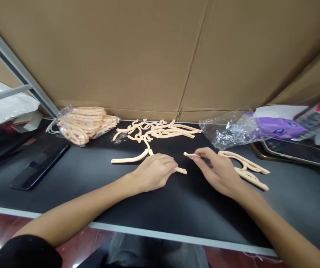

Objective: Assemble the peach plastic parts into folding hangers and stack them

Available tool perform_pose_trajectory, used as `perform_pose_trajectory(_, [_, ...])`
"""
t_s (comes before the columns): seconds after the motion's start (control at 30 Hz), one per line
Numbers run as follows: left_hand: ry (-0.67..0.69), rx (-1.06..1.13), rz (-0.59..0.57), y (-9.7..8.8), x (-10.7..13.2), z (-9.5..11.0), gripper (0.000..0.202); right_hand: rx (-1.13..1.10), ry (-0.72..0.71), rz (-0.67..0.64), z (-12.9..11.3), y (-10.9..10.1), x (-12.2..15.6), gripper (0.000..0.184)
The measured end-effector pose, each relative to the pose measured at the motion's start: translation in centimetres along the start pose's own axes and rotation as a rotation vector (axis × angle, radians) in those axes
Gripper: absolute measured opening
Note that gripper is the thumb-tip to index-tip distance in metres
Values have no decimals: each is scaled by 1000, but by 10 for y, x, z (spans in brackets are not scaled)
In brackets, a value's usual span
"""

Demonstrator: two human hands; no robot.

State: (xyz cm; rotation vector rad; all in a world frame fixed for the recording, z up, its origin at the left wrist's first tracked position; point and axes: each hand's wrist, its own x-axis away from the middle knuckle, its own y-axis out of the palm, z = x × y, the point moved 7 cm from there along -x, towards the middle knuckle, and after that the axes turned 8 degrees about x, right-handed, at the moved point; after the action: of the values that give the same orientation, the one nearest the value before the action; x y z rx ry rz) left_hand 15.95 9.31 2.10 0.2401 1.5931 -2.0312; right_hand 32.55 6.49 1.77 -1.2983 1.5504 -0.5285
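My left hand [156, 172] rests on the black table [98, 193], fingers curled over a peach plastic hanger piece [129, 159] whose hook rises behind the knuckles and whose tip [181, 171] pokes out at the right. My right hand [218, 169] pinches the end of another peach piece [189, 154] between thumb and forefinger. A loose pile of the same peach parts [157, 131] lies just beyond both hands. Assembled peach hangers [246, 167] lie stacked under and to the right of my right wrist.
A clear bag of peach parts [83, 124] sits at the back left. A crumpled empty plastic bag [227, 130] and a purple pack [277, 126] lie at the back right beside a dark tray [296, 152]. A black phone [41, 165] lies left. A cardboard wall [149, 56] stands behind.
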Motion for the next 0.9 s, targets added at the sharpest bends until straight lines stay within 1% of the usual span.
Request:
perform_pose_trajectory(0.17, [14, -29, 67, -11, 4, 0, 21, -76, -26, -33, -11, -2, 5, 11])
perform_pose_trajectory(0.33, [18, -54, 83, -12, 6, -1, 24, -16, -51, -9, -17, -8, 6, 14])
perform_pose_trajectory(0.4, [14, -57, 77, -11, 6, -1, 25, -9, -78, -21, -21, -7, 5, 17])
perform_pose_trajectory(0.53, [-15, -54, 70, -10, 5, -1, 23, -39, -131, -116, -27, -2, 4, 21])
perform_pose_trajectory(0.67, [-44, -48, 73, -10, 4, -1, 19, -26, -129, -239, -27, 6, 5, 25])
perform_pose_trajectory(0.8, [-44, -58, 90, -8, 3, 0, 15, 16, -101, -263, -25, 9, 7, 27])
perform_pose_trajectory(0.9, [-52, -65, 88, -7, 3, 0, 16, -4, -94, -280, -25, 10, 7, 26])
